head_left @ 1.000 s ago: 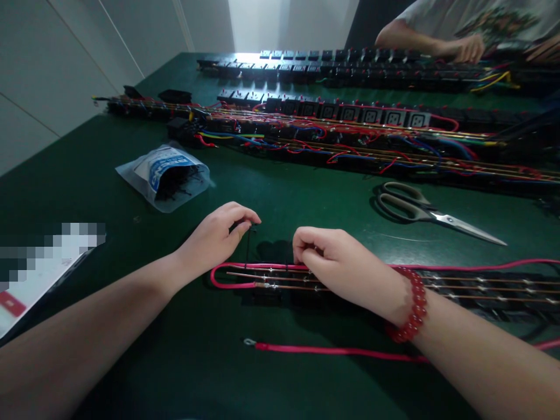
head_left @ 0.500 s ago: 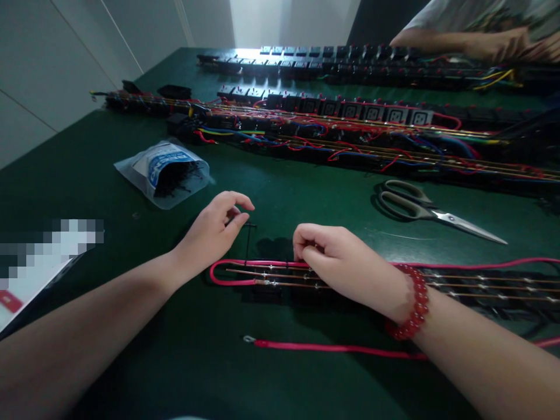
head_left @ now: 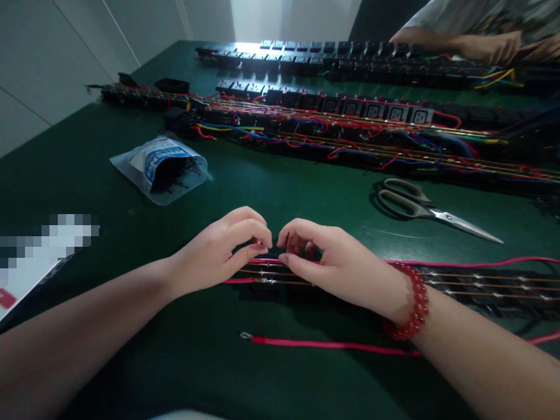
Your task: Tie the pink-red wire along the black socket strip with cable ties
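My left hand (head_left: 223, 251) and my right hand (head_left: 326, 262) meet fingertip to fingertip over the left end of a black socket strip (head_left: 481, 289) with bare copper wires and a red wire (head_left: 459, 262) along it. Both hands have curled fingers pinched at a thin black cable tie, which is mostly hidden between them. A red bead bracelet (head_left: 413, 300) circles my right wrist. A second red wire with a ring terminal (head_left: 306, 343) lies in front of my hands.
Scissors (head_left: 420, 209) lie to the right on the green table (head_left: 284, 192). A plastic bag of black cable ties (head_left: 161, 169) lies to the left. Long wired socket strips (head_left: 350, 131) fill the back. Another person's hand (head_left: 494, 46) works at the far right.
My left hand moved right from the upright cable tie and joined my right hand over the strip's end. The tie no longer stands free.
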`<state>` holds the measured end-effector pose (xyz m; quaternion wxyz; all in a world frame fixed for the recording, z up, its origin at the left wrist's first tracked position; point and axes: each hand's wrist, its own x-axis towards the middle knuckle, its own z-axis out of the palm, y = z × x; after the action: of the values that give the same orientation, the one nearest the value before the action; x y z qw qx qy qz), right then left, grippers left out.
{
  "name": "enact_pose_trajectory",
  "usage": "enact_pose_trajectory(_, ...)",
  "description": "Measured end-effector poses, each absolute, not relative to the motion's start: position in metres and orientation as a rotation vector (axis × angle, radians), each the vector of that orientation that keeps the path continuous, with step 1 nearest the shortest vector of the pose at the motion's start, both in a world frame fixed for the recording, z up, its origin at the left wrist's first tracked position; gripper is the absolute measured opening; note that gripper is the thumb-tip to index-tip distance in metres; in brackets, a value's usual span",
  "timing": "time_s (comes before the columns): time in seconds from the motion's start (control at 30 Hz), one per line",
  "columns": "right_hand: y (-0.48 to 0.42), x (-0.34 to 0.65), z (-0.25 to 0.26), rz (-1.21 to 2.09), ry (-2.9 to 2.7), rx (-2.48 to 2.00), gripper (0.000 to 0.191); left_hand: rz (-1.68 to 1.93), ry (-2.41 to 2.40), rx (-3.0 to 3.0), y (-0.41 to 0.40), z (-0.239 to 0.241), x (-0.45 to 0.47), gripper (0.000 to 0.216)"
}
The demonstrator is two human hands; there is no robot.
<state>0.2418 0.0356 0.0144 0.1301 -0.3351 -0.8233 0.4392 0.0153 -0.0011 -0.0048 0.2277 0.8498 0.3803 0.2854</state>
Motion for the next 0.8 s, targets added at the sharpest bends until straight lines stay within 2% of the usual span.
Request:
enact_pose_trajectory(0.53,0.0381,0.2427,0.0085,1.136,-2.455,-0.891,0.009,0.790,0.988,2.103,0.0027,-0.0084,0.0159,0.016)
enact_pose_trajectory(0.8,0.0360,0.2425,0.0169,1.214,-2.319,-0.990,0.008,0.765,1.032,2.000,0.0012,-0.0102,0.0177,0.013)
